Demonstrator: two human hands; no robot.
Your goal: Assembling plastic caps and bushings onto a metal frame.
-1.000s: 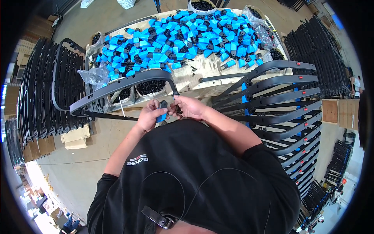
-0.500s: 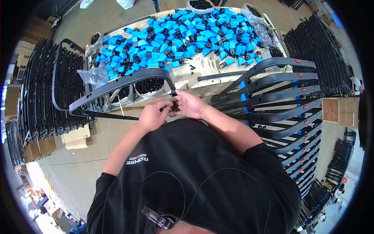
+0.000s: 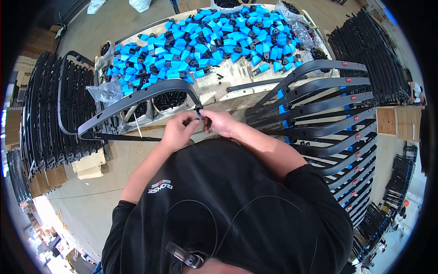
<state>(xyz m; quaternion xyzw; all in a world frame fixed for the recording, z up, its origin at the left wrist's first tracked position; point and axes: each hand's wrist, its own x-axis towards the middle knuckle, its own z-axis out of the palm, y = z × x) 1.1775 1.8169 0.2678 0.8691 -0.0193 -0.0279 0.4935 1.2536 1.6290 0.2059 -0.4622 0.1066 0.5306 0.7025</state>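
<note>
My left hand (image 3: 177,131) is closed in a pinch, with a small dark piece at its fingertips too tiny to name. Beside it, my right hand (image 3: 220,122) curls round small black parts (image 3: 207,122), mostly hidden by the fingers. Its thumb and fingertips are by the lower end of a dark grey curved tubular frame (image 3: 137,97). That frame leans across in front of the table, its long bent bar running down to the left. Just behind my hands stands a sack of black parts (image 3: 169,100).
A large heap of blue-and-black plastic pieces (image 3: 200,41) covers much of the wooden table (image 3: 237,75). Curved grey frames (image 3: 328,109) stack at my right; more black frames (image 3: 45,109) stand at left. A clear plastic bag (image 3: 106,90) lies on the table's left corner.
My right hand has turned and its fingers have curled over the black parts, which showed in its palm before. My left hand has drawn slightly away from that palm.
</note>
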